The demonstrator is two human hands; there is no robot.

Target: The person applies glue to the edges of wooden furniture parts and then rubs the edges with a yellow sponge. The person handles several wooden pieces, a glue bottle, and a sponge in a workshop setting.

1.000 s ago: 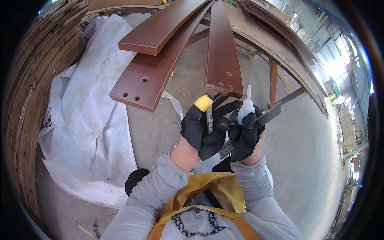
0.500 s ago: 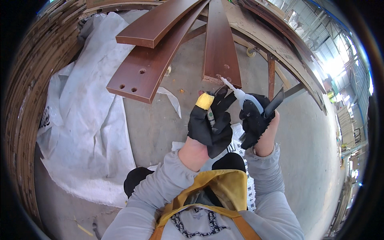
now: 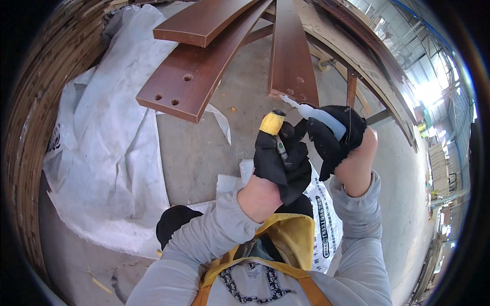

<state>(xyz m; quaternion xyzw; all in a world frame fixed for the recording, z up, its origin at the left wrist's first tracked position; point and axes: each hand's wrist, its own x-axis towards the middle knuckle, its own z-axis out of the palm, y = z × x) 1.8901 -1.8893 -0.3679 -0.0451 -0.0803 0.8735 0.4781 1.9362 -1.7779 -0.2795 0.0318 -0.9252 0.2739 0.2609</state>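
Observation:
My right hand [image 3: 337, 135], in a black glove, is closed around a pale squeeze bottle [image 3: 326, 121] with a long white nozzle. The nozzle tip lies at the near end of a reddish-brown board [image 3: 292, 56], close to its raw edge; whether they touch I cannot tell. Round holes show in that board near its end. My left hand [image 3: 283, 158], also black-gloved with yellow tape on a finger, is closed just below and left of the bottle. In its curled fingers is a small whitish cylinder [image 3: 282, 148] with a green mark.
Left of the worked board, a brown board with three holes [image 3: 178, 84] lies beneath another brown board [image 3: 204, 23]. A white sheet [image 3: 112, 153] covers floor at the left, beside stacked brown panels [image 3: 30, 143]. At the right stands a metal-legged rack [image 3: 352, 89] carrying panels.
Both hands have shifted right with what they hold. The bottle is tilted flatter, and a dark flat piece seen by my right hand is now out of sight. The boards appear slightly higher.

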